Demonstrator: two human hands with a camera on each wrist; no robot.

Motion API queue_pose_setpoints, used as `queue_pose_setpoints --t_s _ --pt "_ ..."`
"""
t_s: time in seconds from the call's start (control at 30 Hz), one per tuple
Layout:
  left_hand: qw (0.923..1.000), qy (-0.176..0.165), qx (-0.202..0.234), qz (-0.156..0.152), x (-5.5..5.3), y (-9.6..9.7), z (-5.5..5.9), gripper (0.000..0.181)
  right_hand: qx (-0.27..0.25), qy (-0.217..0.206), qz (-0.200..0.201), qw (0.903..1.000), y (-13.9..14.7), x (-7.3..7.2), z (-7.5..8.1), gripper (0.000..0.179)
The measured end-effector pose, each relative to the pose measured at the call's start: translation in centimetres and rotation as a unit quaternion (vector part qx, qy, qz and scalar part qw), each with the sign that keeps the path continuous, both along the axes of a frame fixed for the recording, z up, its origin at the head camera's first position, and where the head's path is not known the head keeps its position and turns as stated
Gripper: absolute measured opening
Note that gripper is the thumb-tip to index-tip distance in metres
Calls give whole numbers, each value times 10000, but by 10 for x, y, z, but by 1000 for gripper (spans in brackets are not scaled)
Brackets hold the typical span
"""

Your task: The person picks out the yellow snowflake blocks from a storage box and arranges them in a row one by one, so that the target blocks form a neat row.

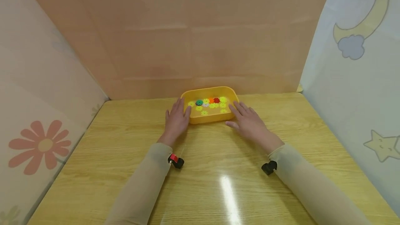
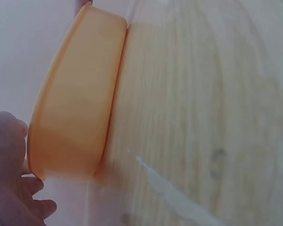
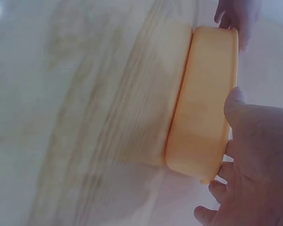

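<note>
A shallow yellow tray stands at the far middle of the wooden table. Inside lie several small flower-shaped plastic pieces, mostly yellow-green, with a teal one, an orange one and a red one. My left hand rests flat on the table with straight fingers against the tray's left wall. On the other side, my right hand has straight fingers touching the right wall. The left wrist view shows the tray's wall beside my left hand. The right wrist view shows the tray next to my right hand.
An orange-brown board closes off the table just behind the tray. A flower-print cloth stands along the left edge and a moon-and-star cloth along the right. Bare tabletop stretches from the tray to the near edge.
</note>
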State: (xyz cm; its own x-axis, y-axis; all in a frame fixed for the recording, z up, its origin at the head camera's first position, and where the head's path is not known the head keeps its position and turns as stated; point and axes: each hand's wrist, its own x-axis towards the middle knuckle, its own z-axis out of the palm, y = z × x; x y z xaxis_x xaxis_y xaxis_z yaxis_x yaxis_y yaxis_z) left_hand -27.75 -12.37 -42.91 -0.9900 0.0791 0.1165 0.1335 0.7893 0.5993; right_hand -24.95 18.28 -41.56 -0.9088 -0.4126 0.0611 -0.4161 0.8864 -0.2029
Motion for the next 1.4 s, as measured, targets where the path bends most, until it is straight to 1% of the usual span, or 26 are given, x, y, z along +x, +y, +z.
queue_pose_setpoints --t_s 0.17,0.3,0.5,0.63,0.73,0.9,1.03,1.2,1.4 --pt "10000 -17 -29 0 -1 -1 -6 71 -105 75 150 9998 4 11 0 80" --pt "10000 -4 28 15 1 -2 -10 71 -181 97 333 9992 7 20 0 80" --pt "10000 -11 72 -9 11 -4 -14 71 -321 259 674 9969 16 33 -2 77" --pt "10000 8 69 -62 18 -5 -14 71 -399 370 852 9949 22 42 0 75" --pt "9998 5 137 -123 24 -5 -12 71 -399 393 929 9941 26 48 1 74" --pt "9995 -61 255 -202 28 -5 -9 72 -391 447 999 9932 32 57 3 73" --pt "9989 -75 383 -246 29 -5 -8 72 -429 441 1055 9925 36 63 7 72" --pt "9978 -112 535 -372 27 -5 -11 72 -457 452 1158 9912 41 68 9 72" --pt "9954 -190 809 -467 24 -2 -13 73 -700 745 1251 9869 44 67 12 74"
